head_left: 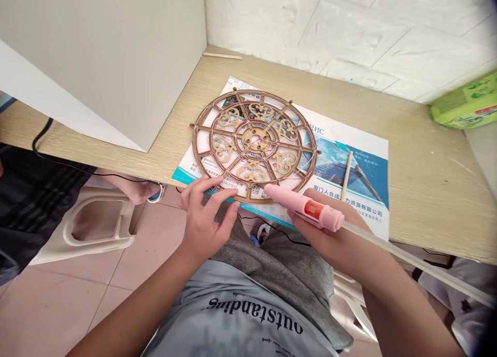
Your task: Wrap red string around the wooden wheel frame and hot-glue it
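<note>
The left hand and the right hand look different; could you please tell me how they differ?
The left hand is empty, fingers spread at the near rim of the round wooden panel, while the right hand is curled around a pink hot glue gun. The left lies palm down; the right rests on its side. Both sit at the panel's near edge.

Bright, even indoor light, soft shadows, sharp centre; fisheye bends the edges, right corners vignette dark, white wall (349, 30) near glare.

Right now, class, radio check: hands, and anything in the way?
Left hand on wooden wheel rim. Right hand gripping pink glue gun, nozzle at rim. Wooden stick beside wheel.
</note>
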The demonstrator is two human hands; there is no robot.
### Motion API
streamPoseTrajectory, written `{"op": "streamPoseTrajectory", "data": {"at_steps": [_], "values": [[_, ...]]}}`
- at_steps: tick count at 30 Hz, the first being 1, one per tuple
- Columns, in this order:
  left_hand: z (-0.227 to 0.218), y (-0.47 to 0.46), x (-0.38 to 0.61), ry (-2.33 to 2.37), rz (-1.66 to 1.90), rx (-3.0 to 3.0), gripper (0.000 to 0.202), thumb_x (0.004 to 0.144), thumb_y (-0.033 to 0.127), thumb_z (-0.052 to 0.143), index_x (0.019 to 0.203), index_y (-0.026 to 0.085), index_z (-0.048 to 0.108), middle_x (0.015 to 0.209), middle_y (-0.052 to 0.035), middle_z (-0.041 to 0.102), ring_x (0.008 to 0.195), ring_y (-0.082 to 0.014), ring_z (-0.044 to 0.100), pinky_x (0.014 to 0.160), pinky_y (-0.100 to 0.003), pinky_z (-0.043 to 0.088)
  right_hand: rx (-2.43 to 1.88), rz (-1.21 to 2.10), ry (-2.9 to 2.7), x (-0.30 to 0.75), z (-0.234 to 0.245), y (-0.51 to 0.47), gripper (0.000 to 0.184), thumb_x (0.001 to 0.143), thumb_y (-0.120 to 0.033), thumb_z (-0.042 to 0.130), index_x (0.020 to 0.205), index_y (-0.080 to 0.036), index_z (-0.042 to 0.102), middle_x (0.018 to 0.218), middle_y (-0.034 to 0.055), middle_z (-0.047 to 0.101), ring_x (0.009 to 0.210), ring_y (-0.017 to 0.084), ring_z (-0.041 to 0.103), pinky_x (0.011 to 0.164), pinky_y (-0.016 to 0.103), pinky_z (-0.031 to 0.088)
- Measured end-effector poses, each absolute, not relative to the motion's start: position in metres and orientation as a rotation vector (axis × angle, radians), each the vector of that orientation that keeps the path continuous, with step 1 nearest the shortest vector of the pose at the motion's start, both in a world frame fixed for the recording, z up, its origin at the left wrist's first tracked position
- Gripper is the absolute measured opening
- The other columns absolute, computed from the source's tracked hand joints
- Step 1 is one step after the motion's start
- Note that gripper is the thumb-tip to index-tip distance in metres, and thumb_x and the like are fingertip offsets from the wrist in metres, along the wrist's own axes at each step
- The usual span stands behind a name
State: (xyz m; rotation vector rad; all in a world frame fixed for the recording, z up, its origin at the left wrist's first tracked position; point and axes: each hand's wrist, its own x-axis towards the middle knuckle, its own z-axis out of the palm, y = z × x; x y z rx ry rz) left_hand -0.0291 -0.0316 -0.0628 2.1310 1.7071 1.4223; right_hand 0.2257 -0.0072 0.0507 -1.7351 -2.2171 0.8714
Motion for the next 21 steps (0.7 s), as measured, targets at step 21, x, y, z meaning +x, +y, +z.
{"op": "streamPoseTrajectory", "data": {"at_steps": [21], "values": [[-0.062, -0.03, -0.028, 1.702, 1.438, 2.14, 0.023, 0.1, 0.023, 0.075, 0.122, 0.027, 0.074, 0.136, -0.0088, 0.064, 0.141, -0.0272, 0.052, 0.126, -0.043, 0.037, -1.763, 0.763, -2.278, 0.239, 0.053, -0.007, 0.038, 0.106, -0.041, 0.053, 0.13, -0.025, 0.079, 0.094, 0.0032, 0.076, 0.073, 0.018, 0.067, 0.06, 0.03, 0.044]]}}
